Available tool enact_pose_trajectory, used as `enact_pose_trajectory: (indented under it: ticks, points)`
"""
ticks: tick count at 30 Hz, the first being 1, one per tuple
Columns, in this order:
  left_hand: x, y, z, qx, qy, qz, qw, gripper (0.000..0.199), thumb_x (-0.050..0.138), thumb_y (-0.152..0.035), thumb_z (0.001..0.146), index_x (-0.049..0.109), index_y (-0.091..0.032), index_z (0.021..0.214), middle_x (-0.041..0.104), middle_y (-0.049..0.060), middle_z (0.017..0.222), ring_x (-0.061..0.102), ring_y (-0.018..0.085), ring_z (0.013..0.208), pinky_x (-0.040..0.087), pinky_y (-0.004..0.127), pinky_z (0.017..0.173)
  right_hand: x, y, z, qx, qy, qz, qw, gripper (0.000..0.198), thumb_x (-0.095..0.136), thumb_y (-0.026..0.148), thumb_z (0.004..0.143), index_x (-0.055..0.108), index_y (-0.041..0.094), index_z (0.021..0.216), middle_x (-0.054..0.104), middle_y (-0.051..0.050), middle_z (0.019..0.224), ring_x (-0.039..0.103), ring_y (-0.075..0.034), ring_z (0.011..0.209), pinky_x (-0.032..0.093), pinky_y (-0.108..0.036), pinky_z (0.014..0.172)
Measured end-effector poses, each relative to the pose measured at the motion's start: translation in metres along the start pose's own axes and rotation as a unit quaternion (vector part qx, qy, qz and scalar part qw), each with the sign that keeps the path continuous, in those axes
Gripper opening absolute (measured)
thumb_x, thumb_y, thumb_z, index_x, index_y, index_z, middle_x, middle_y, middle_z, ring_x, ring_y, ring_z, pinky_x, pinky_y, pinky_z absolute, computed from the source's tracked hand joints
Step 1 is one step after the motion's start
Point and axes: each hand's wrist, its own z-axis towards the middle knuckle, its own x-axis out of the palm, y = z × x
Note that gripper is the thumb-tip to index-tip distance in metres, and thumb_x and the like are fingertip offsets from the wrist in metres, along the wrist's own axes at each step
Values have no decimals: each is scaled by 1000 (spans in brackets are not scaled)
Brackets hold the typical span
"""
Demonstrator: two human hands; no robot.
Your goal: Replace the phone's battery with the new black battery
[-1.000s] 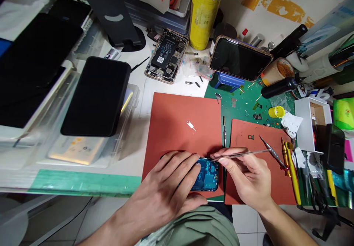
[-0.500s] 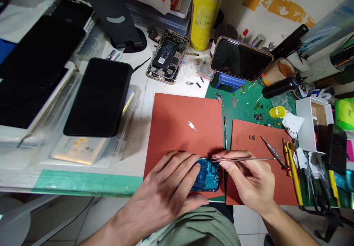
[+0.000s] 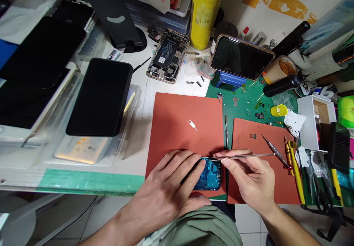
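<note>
A smartphone (image 3: 209, 177) with a blue back that shows a charging-coil outline lies on the red-brown mat (image 3: 181, 115) at the front edge. My left hand (image 3: 171, 179) grips it, fingers across its left part and the thumb along the near side, so that part is hidden. In my right hand (image 3: 247, 174) a thin metal tool (image 3: 249, 156) is pinched between thumb and fingers, its left end at the phone's far edge. Whether the tip enters a seam I cannot tell. A white SIM eject pin (image 3: 191, 123) lies beyond my hands.
A second mat (image 3: 246, 185) bears a small SIM tray (image 3: 253, 136) and tweezers (image 3: 276, 151). Screwdrivers (image 3: 297, 179) lie at the right. Behind stand an opened phone (image 3: 168, 56), a yellow can (image 3: 203, 15) and a propped phone (image 3: 242, 57). A black phone (image 3: 99, 96) sits on plastic boxes at left.
The view has shifted slightly. My left fingers have slid a little rightward over the phone, and the right end of the metal tool has tilted up, away from me.
</note>
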Motion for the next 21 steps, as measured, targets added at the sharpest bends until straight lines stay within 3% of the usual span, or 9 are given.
enact_pose_trajectory:
  ticks: [9,15,21]
  points:
    - [0,1,-2,11,-14,6,1000,58,72,-52,102,70,-1,130,77,19,124,69,34,118,53,52,104,4,8,8,109,-15,75,991,10,80,18,96,85,26,97,86,-2,95,85,-18,86,71,-23,81]
    - [-3,-1,-4,11,-37,12,999,58,80,-50,97,70,-1,125,78,21,122,71,36,117,55,53,101,10,12,13,135,-10,94,986,7,82,21,95,85,27,95,86,0,92,83,-16,82,69,-21,77]
    - [-11,0,-20,-33,-28,44,998,62,78,-51,98,67,0,132,75,25,133,68,38,128,56,50,102,14,15,15,151,-3,87,985,2,84,26,94,85,26,93,86,-2,92,83,-16,83,68,-20,76]
